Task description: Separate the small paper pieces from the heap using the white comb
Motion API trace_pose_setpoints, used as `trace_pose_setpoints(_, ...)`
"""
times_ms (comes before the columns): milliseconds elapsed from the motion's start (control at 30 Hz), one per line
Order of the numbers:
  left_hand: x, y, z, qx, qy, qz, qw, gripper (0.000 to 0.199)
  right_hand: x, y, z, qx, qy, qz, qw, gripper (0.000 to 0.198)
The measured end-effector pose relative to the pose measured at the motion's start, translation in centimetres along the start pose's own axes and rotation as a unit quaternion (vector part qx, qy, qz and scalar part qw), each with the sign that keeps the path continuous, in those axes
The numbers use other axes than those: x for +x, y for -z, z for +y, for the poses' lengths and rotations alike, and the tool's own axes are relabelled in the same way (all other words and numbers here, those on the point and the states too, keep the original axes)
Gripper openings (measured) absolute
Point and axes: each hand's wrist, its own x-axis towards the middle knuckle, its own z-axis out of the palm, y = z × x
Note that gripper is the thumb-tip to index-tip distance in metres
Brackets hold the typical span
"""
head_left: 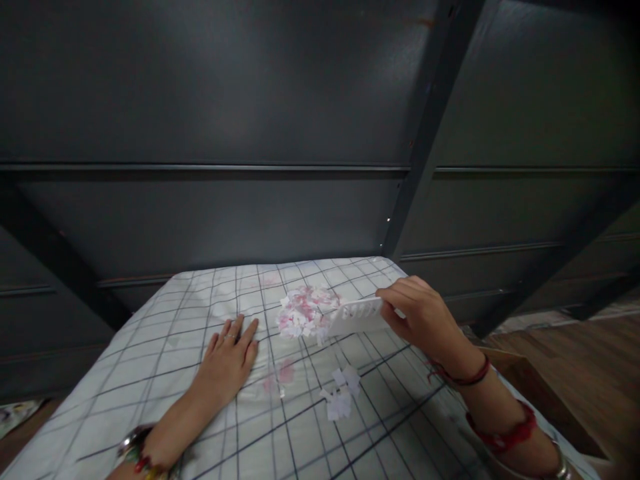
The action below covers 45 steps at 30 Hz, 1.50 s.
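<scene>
My left hand [231, 357] lies flat on the checked tablecloth [190, 347], fingers spread and holding nothing. My right hand [420, 313] grips the right end of a thin white plate [357, 317], which has a row of small marks or slots along its upper edge; its exact kind is unclear. The plate stands tilted, its left end touching or very close to a heap of small white and pink paper scraps [305, 312]. Nearer to me lie a few white scraps [341, 393] in a loose cluster. Faint pink scraps [285, 372] are between this cluster and my left hand.
Behind the table's far edge rises a dark grey panelled wall [240, 220] with metal ribs. A cardboard box [540, 393] stands on the wooden floor [590, 353] to the right, below the table. Some patterned cloth or paper [17, 413] shows at the lower left.
</scene>
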Motion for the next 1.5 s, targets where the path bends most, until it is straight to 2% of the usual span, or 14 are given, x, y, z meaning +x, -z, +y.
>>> trace_pose_setpoints(233,0.1,-0.4,-0.1,0.000,-0.001,0.013,1.000,0.046,-0.1,-0.1,0.0,0.003,0.010,-0.007,1.000,0.019)
trace_pose_setpoints(367,0.1,-0.3,0.0,0.010,0.001,-0.003,1.000,0.047,-0.1,0.0,0.1,-0.001,0.003,0.001,1.000,0.020)
trace_pose_setpoints(567,0.0,0.1,0.1,0.010,0.000,-0.016,1.000,0.047,-0.3,0.1,0.3,0.009,0.003,-0.025,1.000,0.019)
trace_pose_setpoints(733,-0.1,0.3,0.2,-0.006,0.008,-0.021,1.000,0.047,-0.4,0.6,0.9,0.007,0.008,-0.006,1.000,0.019)
trace_pose_setpoints(967,0.1,-0.1,0.1,-0.006,0.005,-0.005,1.000,0.046,-0.4,0.4,0.7,0.035,0.023,-0.024,0.999,0.017)
trace_pose_setpoints(1200,0.1,-1.0,-0.4,-0.016,-0.006,0.029,0.999,0.047,-0.6,0.8,1.5,-0.027,-0.003,-0.022,0.999,0.020)
trace_pose_setpoints(1333,0.1,-1.4,-0.6,-0.026,-0.006,0.042,0.999,0.046,-0.4,0.5,0.8,-0.003,0.002,-0.030,1.000,0.019)
trace_pose_setpoints(1500,0.1,-1.2,-0.5,-0.015,-0.011,0.035,0.999,0.047,-0.4,0.8,0.6,0.025,0.005,0.000,1.000,0.018)
